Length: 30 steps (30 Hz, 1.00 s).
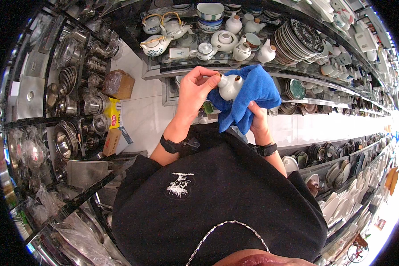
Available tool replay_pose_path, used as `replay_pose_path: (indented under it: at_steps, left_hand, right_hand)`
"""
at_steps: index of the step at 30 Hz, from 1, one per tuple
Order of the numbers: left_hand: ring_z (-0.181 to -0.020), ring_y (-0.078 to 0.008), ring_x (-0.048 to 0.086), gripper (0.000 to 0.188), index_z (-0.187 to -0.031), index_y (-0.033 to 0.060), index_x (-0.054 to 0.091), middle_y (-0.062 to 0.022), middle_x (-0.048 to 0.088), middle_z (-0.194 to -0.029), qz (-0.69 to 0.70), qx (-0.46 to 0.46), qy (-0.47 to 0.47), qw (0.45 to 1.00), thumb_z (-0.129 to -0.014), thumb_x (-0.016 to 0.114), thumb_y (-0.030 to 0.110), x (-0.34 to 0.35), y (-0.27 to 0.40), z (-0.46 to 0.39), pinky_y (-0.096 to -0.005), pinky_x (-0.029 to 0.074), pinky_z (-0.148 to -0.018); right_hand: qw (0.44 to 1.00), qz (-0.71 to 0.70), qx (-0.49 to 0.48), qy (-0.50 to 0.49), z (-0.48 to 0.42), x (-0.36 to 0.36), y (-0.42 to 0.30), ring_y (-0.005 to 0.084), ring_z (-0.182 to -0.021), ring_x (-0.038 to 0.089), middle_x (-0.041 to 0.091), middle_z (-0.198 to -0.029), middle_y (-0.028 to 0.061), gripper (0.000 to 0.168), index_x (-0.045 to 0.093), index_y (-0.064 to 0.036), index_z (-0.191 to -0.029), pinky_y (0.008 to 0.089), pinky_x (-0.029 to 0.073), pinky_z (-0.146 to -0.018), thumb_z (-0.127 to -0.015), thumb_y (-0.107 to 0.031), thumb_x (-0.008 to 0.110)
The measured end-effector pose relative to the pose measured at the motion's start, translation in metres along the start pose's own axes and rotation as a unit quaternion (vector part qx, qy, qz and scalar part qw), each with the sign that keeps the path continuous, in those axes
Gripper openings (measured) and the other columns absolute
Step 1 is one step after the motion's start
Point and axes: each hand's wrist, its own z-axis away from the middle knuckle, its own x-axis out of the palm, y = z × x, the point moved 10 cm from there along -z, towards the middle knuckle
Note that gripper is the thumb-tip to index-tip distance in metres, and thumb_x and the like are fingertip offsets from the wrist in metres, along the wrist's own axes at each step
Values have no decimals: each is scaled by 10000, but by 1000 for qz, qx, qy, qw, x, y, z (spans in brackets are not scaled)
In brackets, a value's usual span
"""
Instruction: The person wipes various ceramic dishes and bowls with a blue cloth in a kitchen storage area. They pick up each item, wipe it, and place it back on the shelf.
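A small white ceramic bottle (230,89) with a side spout is up in front of my chest, partly wrapped in a blue cloth (257,87). The fingertips of my left hand (199,84) pinch the top of its neck. From the other side, my right hand (260,117) grips the cloth, its thumb on the outside and its other fingers mostly hidden behind the folds. Just beyond, on the shelf, stand similar white bottles (266,53), a white teapot (205,51) and teapots with bamboo handles (154,45).
A stack of patterned plates (297,41) stands on the shelf ahead. Stacked bowls (210,16) are at its back. Metal bowls (66,139) fill racks on the left, near a cardboard box (119,83) and a yellow box (115,113). More plates (339,173) line shelves on the right.
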Motion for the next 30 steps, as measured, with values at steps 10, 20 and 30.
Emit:
replay_pose_path:
  at_steps: [10,20,30]
  left_hand:
    - [-938,-86,631,201,-1043,42,653,-16,703,-1005,83,-12,-42,996,-927,778,148,11,-6,-5,-246,502,-860]
    - [-1050,-122,634,261,-1196,17,654,-69,696,-1165,96,60,-47,992,-1012,664,202,33,8,2,-278,491,-953]
    - [-1203,-260,620,491,-1379,-20,497,-222,642,-1325,79,157,-60,983,-1127,313,359,57,18,0,-384,463,-1067]
  right_hand:
    - [1000,-7,0,0,-1,-12,7,226,-1101,653,650,-1240,97,581,521,-7,-1377,392,529,-1003,-875,-195,744]
    - [999,-29,18,-5,0,-15,8,232,-1034,682,666,-1183,107,604,503,-1,-1361,380,564,-942,-864,-237,750]
    - [999,-44,17,-3,1,-3,10,213,-1025,685,673,-1167,94,533,535,-11,-1333,370,570,-921,-917,-283,728]
